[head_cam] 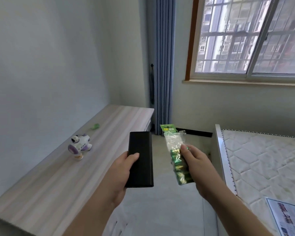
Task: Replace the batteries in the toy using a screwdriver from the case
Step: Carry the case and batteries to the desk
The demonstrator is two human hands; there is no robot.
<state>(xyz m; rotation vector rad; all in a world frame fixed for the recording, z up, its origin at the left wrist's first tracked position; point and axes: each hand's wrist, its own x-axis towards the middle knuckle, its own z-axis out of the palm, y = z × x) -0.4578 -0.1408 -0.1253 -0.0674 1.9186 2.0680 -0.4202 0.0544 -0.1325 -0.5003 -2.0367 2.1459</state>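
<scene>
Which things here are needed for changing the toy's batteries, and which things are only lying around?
For the job:
- black case, held in the left hand
- pack of batteries, held in the right hand
- toy, standing on the desk

Just lying about:
- small green thing further along the desk
- printed sheet on the mattress
- curtain

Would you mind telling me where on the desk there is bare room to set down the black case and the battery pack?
The desk is bare from the toy to its near edge, and again beyond the small green item toward the far end. The toy and the green item sit near the middle. The left hand holds the case; the right hand holds the batteries.
</scene>
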